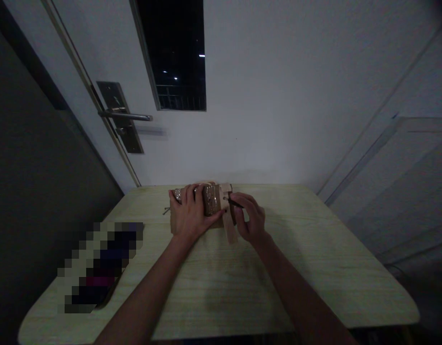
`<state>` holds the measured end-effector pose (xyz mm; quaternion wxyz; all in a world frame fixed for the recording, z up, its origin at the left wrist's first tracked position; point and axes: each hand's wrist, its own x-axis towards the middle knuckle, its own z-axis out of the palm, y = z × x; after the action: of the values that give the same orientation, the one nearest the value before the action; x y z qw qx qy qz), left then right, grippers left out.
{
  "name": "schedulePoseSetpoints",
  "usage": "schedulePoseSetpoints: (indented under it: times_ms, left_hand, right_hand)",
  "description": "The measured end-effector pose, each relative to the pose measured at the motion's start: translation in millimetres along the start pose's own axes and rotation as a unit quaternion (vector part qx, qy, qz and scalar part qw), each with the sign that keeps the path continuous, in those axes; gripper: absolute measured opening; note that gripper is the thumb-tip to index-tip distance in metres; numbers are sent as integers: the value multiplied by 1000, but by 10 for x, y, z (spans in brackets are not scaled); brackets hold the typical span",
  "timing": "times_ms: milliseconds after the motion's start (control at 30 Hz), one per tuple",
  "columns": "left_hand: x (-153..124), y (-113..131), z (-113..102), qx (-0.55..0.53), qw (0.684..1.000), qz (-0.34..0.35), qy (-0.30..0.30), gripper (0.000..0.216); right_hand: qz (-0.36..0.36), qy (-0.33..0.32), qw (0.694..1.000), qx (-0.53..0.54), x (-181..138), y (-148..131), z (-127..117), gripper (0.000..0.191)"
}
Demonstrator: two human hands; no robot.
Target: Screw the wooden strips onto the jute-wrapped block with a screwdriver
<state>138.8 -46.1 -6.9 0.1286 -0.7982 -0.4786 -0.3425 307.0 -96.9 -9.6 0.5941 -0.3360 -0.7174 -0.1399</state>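
Note:
On the wooden table lies a brown cardboard-like piece (pixel 173 223) with shiny, clear-wrapped brown contents (pixel 211 201) on top. My left hand (pixel 188 215) rests flat over it, fingers spread, the thumb reaching right to a pale beige strip (pixel 230 230). That strip crosses the right end of the piece and hangs toward me; small dark spots or holes show on it. My right hand (pixel 252 218) is closed in a pinch on a thin dark stick-like tool (pixel 236 203), its tip pointing left at the strip. The tool's exact kind is too dim to make out.
A pale wood-grain table (pixel 221 287) with rounded front corners stands against a white door (pixel 260 120). The door has a metal lever handle (pixel 131 116) and a dark window (pixel 174 52). At the table's left lies a blurred-out dark flat object (pixel 109 268).

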Motion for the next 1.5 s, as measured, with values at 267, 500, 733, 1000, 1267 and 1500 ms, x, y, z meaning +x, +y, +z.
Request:
schedulePoseSetpoints:
  times_ms: [267,500,733,1000,1267,1500]
  left_hand:
    - [17,-4,-9,-3,1000,-2,-10,84]
    - [20,-22,9,-2,1000,3,-15,84]
    - [13,-14,-7,-16,1000,-2,-19,84]
    - [10,-1,4,-9,1000,-3,-19,83]
    - [3,-7,20,-14,1000,-4,-15,84]
    - [9,-4,18,-17,1000,-3,-16,84]
  right_hand:
    - [18,7,1000,-17,42,15,-13,31]
    - [26,-30,999,21,40,16,-24,38]
    - [22,-12,1000,-2,4,47,2,36]
    - [17,-17,1000,7,2,22,-10,41]
    - [15,22,999,-29,-8,42,3,38]
    - [13,-17,1000,-16,-13,34,-7,46]
